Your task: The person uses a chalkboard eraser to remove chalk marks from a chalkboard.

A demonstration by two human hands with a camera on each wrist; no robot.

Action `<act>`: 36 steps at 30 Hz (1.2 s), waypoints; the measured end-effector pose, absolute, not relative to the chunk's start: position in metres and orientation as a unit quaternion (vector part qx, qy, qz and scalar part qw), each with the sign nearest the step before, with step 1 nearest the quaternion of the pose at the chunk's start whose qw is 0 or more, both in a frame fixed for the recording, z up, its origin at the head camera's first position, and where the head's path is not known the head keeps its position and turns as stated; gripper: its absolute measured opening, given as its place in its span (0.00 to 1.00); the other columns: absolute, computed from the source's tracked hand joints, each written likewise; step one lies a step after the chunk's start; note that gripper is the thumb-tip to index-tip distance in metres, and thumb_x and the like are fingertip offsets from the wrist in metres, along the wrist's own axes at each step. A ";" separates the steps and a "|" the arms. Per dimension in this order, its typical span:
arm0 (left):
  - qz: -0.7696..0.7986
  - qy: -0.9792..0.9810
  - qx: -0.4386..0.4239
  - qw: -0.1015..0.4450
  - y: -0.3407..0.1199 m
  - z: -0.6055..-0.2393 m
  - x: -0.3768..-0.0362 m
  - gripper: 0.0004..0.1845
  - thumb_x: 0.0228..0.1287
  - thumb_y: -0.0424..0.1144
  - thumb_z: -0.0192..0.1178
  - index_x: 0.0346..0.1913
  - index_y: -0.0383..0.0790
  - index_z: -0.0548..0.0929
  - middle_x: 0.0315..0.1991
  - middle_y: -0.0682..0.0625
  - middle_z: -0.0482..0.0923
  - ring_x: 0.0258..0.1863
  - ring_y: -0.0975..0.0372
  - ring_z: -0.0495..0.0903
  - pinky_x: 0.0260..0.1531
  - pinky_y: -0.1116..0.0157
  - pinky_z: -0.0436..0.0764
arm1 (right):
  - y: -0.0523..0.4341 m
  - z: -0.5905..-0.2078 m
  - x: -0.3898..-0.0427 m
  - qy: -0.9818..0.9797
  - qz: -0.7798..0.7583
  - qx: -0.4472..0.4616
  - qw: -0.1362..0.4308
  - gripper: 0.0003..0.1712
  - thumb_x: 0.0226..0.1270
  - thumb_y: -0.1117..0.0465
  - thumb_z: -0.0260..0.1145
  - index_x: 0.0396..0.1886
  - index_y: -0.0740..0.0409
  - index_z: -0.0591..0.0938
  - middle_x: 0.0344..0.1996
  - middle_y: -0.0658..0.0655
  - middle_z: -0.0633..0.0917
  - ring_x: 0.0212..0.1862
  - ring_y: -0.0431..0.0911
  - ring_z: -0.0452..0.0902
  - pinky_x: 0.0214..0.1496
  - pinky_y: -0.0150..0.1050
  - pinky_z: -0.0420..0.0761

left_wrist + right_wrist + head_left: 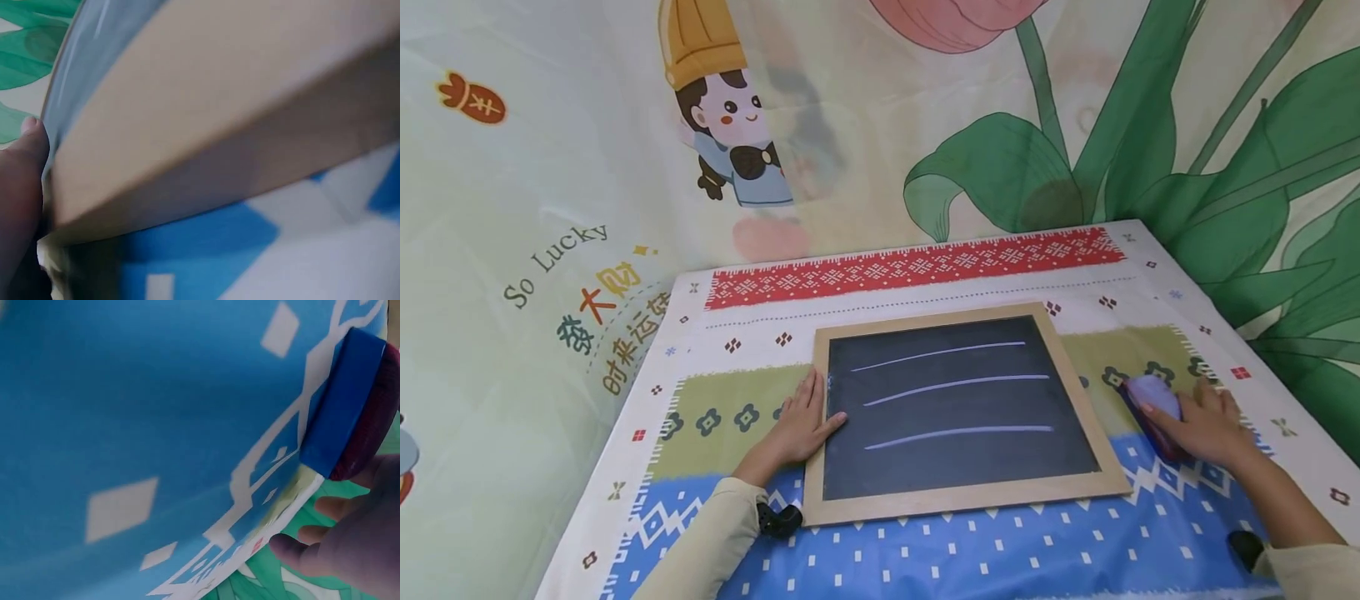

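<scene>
A small blackboard (pixel 955 462) in a wooden frame lies on the patterned cloth, with three pale purple lines drawn across it. My left hand (pixel 801 417) rests along the frame's left side, fingers straight and thumb reaching over onto the black surface. In the left wrist view, that thumb shows beside the wooden frame (pixel 162 125). To the board's right lies a board eraser (pixel 1156 396) with a purple top, maroon side and blue base. My right hand (pixel 1210 425) touches it with the thumb. In the right wrist view, its other fingers extend loosely beside the eraser (pixel 347 403).
The table's cloth (pixel 1000 554) carries blue, green and red patterned bands. A printed fabric backdrop (pixel 850 125) with leaves and a cartoon figure hangs behind and to the sides. Black wrist straps (pixel 780 521) show at the sleeves.
</scene>
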State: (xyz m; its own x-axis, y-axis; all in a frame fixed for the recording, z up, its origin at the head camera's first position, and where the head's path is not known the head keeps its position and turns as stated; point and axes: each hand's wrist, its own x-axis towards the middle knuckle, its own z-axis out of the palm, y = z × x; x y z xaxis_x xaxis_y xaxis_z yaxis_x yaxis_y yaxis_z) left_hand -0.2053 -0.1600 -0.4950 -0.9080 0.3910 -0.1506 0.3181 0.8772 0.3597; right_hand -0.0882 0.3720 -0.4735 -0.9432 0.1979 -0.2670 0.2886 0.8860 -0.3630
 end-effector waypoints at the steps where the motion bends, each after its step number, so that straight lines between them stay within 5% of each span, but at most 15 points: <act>1: 0.164 0.963 0.183 0.110 -0.161 -0.496 -0.205 0.45 0.66 0.57 0.44 0.71 0.32 0.38 0.72 0.38 0.33 0.71 0.43 0.38 0.62 0.39 0.44 | 0.371 -0.473 -0.088 0.966 -0.200 0.126 0.104 0.54 0.66 0.34 0.40 0.58 0.88 0.54 0.60 0.86 0.37 0.60 0.81 0.26 0.46 0.79 0.44; 8: 0.166 0.966 0.174 0.094 -0.160 -0.494 -0.201 0.45 0.65 0.58 0.45 0.71 0.35 0.37 0.73 0.40 0.32 0.71 0.44 0.37 0.62 0.39 0.43 | 0.352 -0.469 -0.089 0.978 -0.142 0.153 0.027 0.53 0.62 0.34 0.49 0.51 0.88 0.64 0.59 0.85 0.49 0.58 0.80 0.41 0.49 0.75 0.50; 14: 0.162 0.966 0.176 0.096 -0.159 -0.490 -0.202 0.45 0.65 0.58 0.45 0.71 0.35 0.36 0.73 0.41 0.31 0.71 0.44 0.36 0.63 0.40 0.43 | 0.328 -0.464 -0.088 0.984 -0.071 0.155 -0.045 0.44 0.54 0.47 0.65 0.47 0.88 0.67 0.54 0.85 0.59 0.55 0.77 0.51 0.49 0.71 0.58; 18: 0.162 0.966 0.173 0.100 -0.160 -0.490 -0.202 0.45 0.65 0.58 0.45 0.71 0.36 0.36 0.73 0.41 0.31 0.71 0.45 0.36 0.63 0.40 0.42 | 0.314 -0.459 -0.087 0.987 -0.038 0.145 -0.065 0.41 0.52 0.52 0.67 0.48 0.89 0.66 0.52 0.85 0.63 0.53 0.76 0.56 0.45 0.69 0.63; 23: 0.167 0.966 0.167 0.100 -0.162 -0.491 -0.200 0.45 0.65 0.57 0.45 0.71 0.36 0.36 0.73 0.42 0.30 0.71 0.45 0.35 0.63 0.40 0.42 | 0.306 -0.453 -0.090 0.987 -0.049 0.143 -0.046 0.37 0.57 0.54 0.61 0.50 0.88 0.66 0.49 0.84 0.66 0.48 0.74 0.61 0.43 0.67 0.66; 28: 0.166 0.967 0.168 0.097 -0.164 -0.493 -0.201 0.45 0.65 0.58 0.45 0.71 0.36 0.36 0.73 0.42 0.30 0.71 0.45 0.36 0.63 0.40 0.42 | 0.310 -0.449 -0.092 0.985 -0.106 0.124 -0.064 0.22 0.59 0.57 0.60 0.35 0.79 0.75 0.27 0.75 0.75 0.26 0.60 0.69 0.24 0.49 0.69; 36: 0.160 0.967 0.173 0.100 -0.159 -0.498 -0.204 0.45 0.65 0.58 0.44 0.71 0.36 0.36 0.73 0.42 0.30 0.71 0.46 0.36 0.64 0.41 0.42 | 0.327 -0.445 -0.098 0.961 -0.182 0.194 0.069 0.44 0.61 0.41 0.56 0.52 0.82 0.64 0.41 0.81 0.71 0.31 0.60 0.72 0.25 0.44 0.73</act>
State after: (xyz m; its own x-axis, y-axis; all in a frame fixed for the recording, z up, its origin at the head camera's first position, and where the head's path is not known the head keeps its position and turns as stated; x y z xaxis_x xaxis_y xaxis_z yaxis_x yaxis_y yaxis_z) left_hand -0.2041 -0.1595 -0.4978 -0.9200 0.3667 -0.1380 0.3026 0.8887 0.3444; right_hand -0.0982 0.3266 -0.4454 -0.9149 0.3488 -0.2034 0.3990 0.8580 -0.3233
